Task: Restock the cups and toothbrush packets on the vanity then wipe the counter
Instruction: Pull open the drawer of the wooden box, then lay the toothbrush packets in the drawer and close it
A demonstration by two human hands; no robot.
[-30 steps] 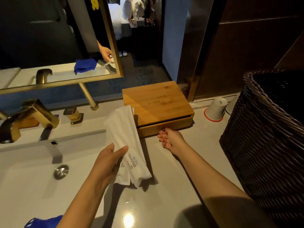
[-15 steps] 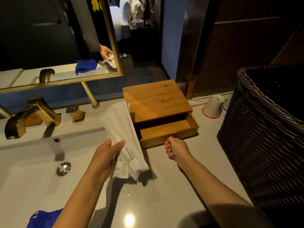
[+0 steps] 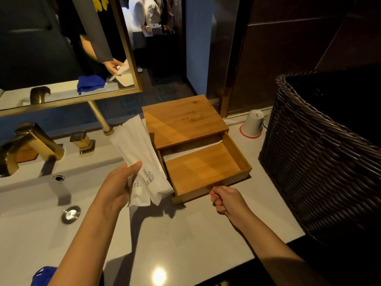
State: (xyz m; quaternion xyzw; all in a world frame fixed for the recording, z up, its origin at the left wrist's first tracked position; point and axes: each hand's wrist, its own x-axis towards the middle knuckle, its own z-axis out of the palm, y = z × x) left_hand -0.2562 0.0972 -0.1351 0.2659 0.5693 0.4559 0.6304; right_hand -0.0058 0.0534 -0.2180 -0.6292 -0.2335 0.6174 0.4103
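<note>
My left hand [image 3: 118, 187] holds two white toothbrush packets [image 3: 142, 159] printed "BRUSHING TEETH", fanned upward just left of the wooden box [image 3: 183, 120]. The box's drawer [image 3: 202, 168] is pulled far out toward me; its wooden floor is mostly bare, with something white lying at its back. My right hand [image 3: 225, 200] is curled at the drawer's front edge, pinching its small knob. A white cup [image 3: 252, 122] stands upside down on a red-rimmed coaster behind the box. A blue cloth [image 3: 44, 275] lies at the counter's near left edge.
A tall dark wicker basket [image 3: 321, 153] fills the right side of the grey counter [image 3: 185, 234]. The sink basin [image 3: 31, 223] with its drain is on the left, under a gold faucet [image 3: 31, 141] and handle [image 3: 82, 141]. A gold-framed mirror [image 3: 68, 58] hangs behind.
My right hand has pulled the drawer from shut to far open, moving toward me. My left hand keeps the packets raised beside the box.
</note>
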